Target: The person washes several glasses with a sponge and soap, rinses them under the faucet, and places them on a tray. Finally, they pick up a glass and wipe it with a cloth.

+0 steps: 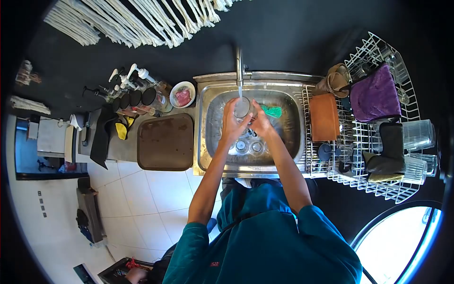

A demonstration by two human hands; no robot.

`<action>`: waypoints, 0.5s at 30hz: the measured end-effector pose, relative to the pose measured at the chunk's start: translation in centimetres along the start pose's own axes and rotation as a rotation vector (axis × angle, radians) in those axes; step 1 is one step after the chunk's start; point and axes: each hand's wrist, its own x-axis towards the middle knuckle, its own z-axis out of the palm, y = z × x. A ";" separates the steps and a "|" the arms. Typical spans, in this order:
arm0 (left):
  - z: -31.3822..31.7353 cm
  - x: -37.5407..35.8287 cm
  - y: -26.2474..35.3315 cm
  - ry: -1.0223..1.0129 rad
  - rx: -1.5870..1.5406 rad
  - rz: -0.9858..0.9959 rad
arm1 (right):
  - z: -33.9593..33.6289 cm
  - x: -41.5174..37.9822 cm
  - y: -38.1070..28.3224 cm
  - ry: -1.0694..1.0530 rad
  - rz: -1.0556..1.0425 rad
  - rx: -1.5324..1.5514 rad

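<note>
Nearest us, a teal shirt filled the lower middle, covering part of the pale floor tiles. Two forearms crossed the front edge of the sink, blocking some of our view into the basin. Between them we noted two clear vessels, side by side on the basin floor.

Beyond these, above the basin, the left hand was clamped round a clear glass. The right hand curved close about the glass's other side; fingers overlapped there, and we could not tell whether it gripped too. Near the right hand lay a green scouring pad.

Left of the sink, a brown tray took up much of the counter. Right, a wire rack was crowded: an orange-brown cloth, a purple cloth, ribbed clear tumblers along its outer side.

Further back we saw a white bowl holding something pink, then dark-lidded jars, with pump bottles behind. The tap stood past the glass, its stream falling at the glass's far edge. Farthest, pale fringe hung against a dark wall.
</note>
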 end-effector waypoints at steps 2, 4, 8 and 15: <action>0.1 0.0 0.6 0.025 -0.057 -0.103 | -1.5 0.8 0.6 -0.040 -0.003 -0.063; 0.3 0.1 0.5 0.040 -0.087 -0.148 | -0.9 0.4 1.0 0.014 -0.032 -0.065; 0.2 0.2 -1.1 0.067 -0.136 -0.338 | -2.1 0.0 1.8 0.030 -0.214 -0.461; 0.2 1.2 -3.1 0.043 -0.300 -0.571 | -0.6 -2.3 1.2 -0.169 -0.251 -0.578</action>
